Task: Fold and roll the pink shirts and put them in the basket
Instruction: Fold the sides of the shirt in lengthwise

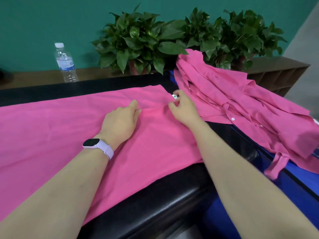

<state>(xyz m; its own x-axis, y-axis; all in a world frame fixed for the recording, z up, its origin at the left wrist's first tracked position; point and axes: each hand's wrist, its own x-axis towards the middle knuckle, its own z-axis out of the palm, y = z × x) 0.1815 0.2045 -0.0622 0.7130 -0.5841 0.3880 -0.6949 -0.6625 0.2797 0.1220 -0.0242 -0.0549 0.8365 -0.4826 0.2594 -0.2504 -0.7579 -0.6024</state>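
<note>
Two bare forearms reach forward over the padded black surface (pixel 165 204), the left one wearing a smartwatch (pixel 96 145) on a pale lilac strap. A pink shirt (pixel 51 135) lies spread flat across this surface. The left hand (pixel 120 121) rests on the cloth, its fingers curled and pinching a small fold. Just to the right, the right hand (pixel 183 107) pinches the shirt's edge, near a small white tag (pixel 174 96). Farther right, a heap of pink shirts (pixel 241 107) lies rumpled, partly on something blue. Beyond, a water bottle (pixel 65 62) stands on a wooden ledge, and leafy potted plants (pixel 172 40) line a teal wall.
</note>
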